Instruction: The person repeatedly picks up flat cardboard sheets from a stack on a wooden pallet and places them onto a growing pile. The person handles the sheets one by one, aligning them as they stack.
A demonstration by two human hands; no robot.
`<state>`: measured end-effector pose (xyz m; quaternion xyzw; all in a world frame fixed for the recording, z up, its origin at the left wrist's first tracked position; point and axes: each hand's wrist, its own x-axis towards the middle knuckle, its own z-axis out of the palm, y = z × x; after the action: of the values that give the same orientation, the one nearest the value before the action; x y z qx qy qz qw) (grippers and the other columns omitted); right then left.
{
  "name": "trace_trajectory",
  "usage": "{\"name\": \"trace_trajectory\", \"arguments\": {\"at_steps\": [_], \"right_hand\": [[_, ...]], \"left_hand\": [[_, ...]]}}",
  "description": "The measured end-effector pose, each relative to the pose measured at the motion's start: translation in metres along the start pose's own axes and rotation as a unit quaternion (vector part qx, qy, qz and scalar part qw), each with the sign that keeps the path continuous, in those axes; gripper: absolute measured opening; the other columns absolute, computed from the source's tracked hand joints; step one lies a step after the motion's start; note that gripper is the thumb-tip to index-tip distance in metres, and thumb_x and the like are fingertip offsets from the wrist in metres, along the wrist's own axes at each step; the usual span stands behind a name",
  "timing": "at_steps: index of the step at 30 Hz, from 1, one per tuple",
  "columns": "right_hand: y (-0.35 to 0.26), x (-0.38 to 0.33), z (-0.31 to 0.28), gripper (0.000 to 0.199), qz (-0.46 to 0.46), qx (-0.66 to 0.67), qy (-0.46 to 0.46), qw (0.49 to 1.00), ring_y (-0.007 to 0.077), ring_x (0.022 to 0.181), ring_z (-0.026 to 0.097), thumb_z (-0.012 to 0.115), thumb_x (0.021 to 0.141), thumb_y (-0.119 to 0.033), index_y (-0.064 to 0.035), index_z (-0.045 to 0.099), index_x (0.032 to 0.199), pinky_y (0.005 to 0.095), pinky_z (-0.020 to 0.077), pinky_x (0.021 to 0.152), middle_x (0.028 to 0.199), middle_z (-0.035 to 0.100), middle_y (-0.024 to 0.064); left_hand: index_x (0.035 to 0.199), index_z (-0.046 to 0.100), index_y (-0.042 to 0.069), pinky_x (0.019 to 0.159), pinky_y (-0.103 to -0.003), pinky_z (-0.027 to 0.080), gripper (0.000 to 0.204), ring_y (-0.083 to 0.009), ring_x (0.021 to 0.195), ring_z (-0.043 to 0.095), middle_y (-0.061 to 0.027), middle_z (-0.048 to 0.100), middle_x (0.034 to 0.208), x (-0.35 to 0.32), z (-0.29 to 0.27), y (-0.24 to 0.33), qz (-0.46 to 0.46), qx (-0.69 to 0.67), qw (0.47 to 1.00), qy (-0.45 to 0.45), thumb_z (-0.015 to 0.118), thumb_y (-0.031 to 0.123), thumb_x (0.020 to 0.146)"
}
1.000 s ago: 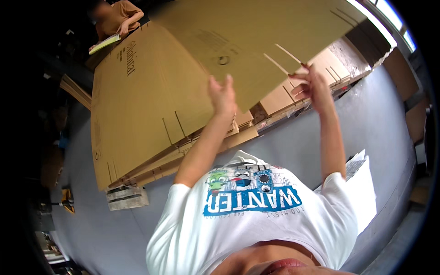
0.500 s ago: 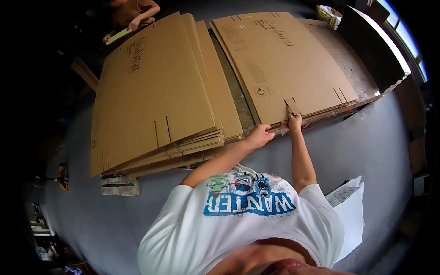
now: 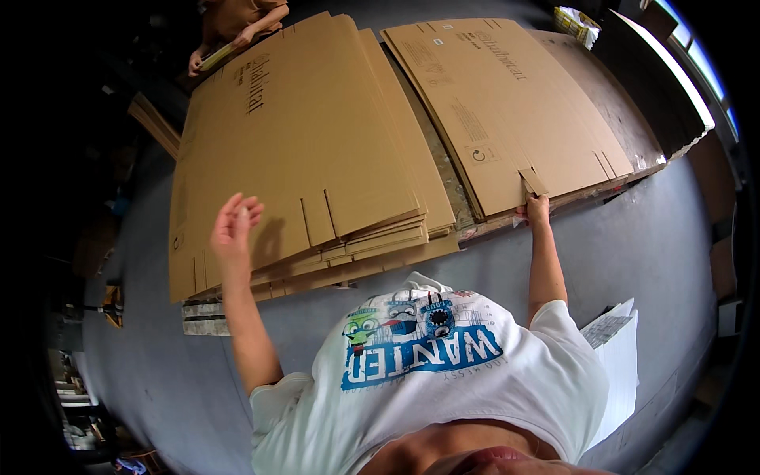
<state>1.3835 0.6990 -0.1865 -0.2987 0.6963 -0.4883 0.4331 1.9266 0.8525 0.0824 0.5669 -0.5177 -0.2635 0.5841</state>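
Observation:
Two stacks of flat brown cardboard box blanks lie side by side in front of me. My left hand (image 3: 236, 229) hovers over the near left part of the left stack (image 3: 309, 142), holding nothing, its fingers loosely apart and its shadow on the top sheet. At the near edge of the right stack (image 3: 507, 103), my right hand (image 3: 538, 210) is closed round the end of a narrow cardboard flap (image 3: 533, 181) beside a cut slot. Its fingertips are partly hidden under the flap. Something small and reddish shows by those fingers.
Across the left stack a person in a brown top (image 3: 237, 24) holds a yellowish strip. A tall pile of dark sheets with white edges (image 3: 657, 79) stands at far right. White sheets (image 3: 613, 372) lie low on my right. A pallet block (image 3: 202, 318) shows under the left stack.
My left hand has left the near edge of the right stack and swung left over the left stack, its fingers opening. My right hand stays at the flap. The whole view has shifted slightly.

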Motion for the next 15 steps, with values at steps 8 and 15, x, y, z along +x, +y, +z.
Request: {"name": "trace_trajectory", "arguments": {"at_steps": [8,15], "right_hand": [[-0.053,-0.066,0.014,0.043,-0.042,-0.442,0.110,0.889,0.0225,0.053,0.062,0.044,0.091,-0.041,-0.0008,0.060,0.092,0.0312,0.0505,0.049,0.065,0.062,0.0127],[-0.155,-0.246,0.159,0.041,-0.364,-0.290,-0.054,0.884,0.0363,0.094,0.060,0.050,0.091,-0.035,0.0017,0.059,0.107,0.0397,0.0470,0.079,0.099,0.062,0.0222]], "left_hand": [[0.118,0.050,-0.002,0.087,-0.040,0.046,0.042,-0.0286,0.107,0.054,-0.0187,0.056,0.116,0.010,-0.287,-0.138,-0.101,0.627,0.736,0.235,0.051,0.029,0.090],[0.109,0.056,0.003,0.081,-0.047,0.048,0.042,-0.0349,0.101,0.054,-0.0169,0.057,0.108,-0.011,-0.312,-0.167,-0.211,0.693,0.647,0.239,0.051,0.039,0.087]]}}
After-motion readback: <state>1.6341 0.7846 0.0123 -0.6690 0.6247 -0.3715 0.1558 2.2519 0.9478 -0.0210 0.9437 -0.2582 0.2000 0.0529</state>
